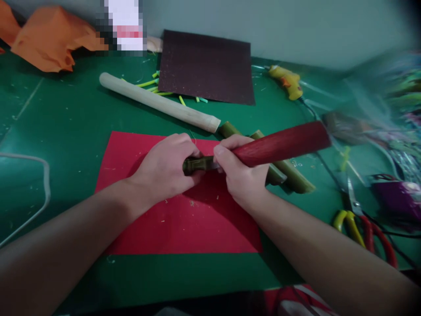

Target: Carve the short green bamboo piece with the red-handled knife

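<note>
My left hand (167,164) is closed round a short green bamboo piece (199,164), held above a red sheet (184,228). My right hand (245,171) grips a knife by its thick red wooden handle (283,145), which points up and to the right. A bit of metal blade shows at the bamboo's right end, close to my right fingers; the rest of it is hidden. Small shavings lie on the red sheet. Just behind my right hand, two green bamboo pieces (292,175) rest on the table, partly covered by the hand and handle.
A pale wooden stick (158,103) lies beyond the red sheet. Farther back are a dark sheet (207,68) over yellow-green strips, orange paper (49,39) and a yellow glue gun (287,81). On the right are scissors (355,202), yellow-and-red handles, cables and a purple object (397,197).
</note>
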`<state>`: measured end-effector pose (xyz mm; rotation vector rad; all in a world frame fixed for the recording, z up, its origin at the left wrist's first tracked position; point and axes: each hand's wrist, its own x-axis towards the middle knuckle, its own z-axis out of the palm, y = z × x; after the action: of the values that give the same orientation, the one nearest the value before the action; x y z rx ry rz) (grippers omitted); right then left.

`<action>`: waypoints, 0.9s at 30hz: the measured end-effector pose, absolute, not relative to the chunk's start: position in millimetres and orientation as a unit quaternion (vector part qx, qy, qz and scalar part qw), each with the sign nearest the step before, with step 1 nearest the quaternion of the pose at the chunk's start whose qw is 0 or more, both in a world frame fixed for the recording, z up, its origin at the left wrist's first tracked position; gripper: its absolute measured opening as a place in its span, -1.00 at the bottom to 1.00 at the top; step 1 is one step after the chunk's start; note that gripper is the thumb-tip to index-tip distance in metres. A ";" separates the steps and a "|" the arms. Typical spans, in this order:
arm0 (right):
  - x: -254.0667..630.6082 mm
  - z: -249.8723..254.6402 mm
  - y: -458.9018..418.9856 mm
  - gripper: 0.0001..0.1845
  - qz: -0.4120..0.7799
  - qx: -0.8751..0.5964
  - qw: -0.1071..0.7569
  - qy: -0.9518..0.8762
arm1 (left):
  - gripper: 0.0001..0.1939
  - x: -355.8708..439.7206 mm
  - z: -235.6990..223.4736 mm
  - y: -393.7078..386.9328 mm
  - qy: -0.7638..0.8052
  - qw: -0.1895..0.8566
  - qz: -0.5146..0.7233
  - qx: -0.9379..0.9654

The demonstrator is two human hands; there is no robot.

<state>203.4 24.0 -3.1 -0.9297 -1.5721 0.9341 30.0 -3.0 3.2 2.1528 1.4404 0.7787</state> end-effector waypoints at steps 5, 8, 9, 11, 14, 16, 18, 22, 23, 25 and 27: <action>201.5 -2.6 24.9 -0.78 0.389 -0.391 0.518 -0.654 | -0.91 29.8 5.0 -2.3 0.527 0.230 0.269 0.773; 201.9 -2.8 24.7 -0.76 0.409 -0.373 0.521 -0.650 | -0.89 30.1 5.7 -2.1 0.531 0.228 0.265 0.772; 202.0 -2.8 24.7 -0.76 0.409 -0.373 0.523 -0.648 | -0.89 30.3 5.8 -2.0 0.534 0.231 0.266 0.769; 202.2 -2.5 24.8 -0.76 0.399 -0.380 0.526 -0.648 | -0.90 30.5 6.2 -1.8 0.536 0.242 0.267 0.764; 202.4 -2.0 24.9 -0.74 0.388 -0.385 0.522 -0.654 | -0.90 31.0 7.6 -1.8 0.536 0.255 0.267 0.759; 202.8 -2.2 24.6 -0.74 0.396 -0.376 0.517 -0.659 | -0.90 31.1 9.2 -1.8 0.540 0.263 0.259 0.757; 203.2 -3.2 24.4 -0.74 0.405 -0.368 0.519 -0.657 | -0.88 30.4 10.8 -1.3 0.545 0.272 0.248 0.753; 203.2 -5.1 26.0 -0.77 0.396 -0.380 0.525 -0.651 | -0.86 26.6 13.4 1.5 0.548 0.305 0.220 0.747; 203.1 -5.2 26.6 -0.78 0.395 -0.383 0.523 -0.651 | -0.85 25.6 14.0 2.4 0.546 0.313 0.213 0.748; 202.6 -5.2 27.0 -0.78 0.402 -0.379 0.517 -0.654 | -0.85 24.4 14.9 3.9 0.541 0.316 0.198 0.754; 202.1 -4.9 26.5 -0.78 0.411 -0.368 0.517 -0.655 | -0.84 24.0 15.3 4.9 0.536 0.308 0.188 0.763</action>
<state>202.1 26.5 -4.9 -0.8824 -1.5716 0.9870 24.0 4.9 15.3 2.0172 1.4183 0.4981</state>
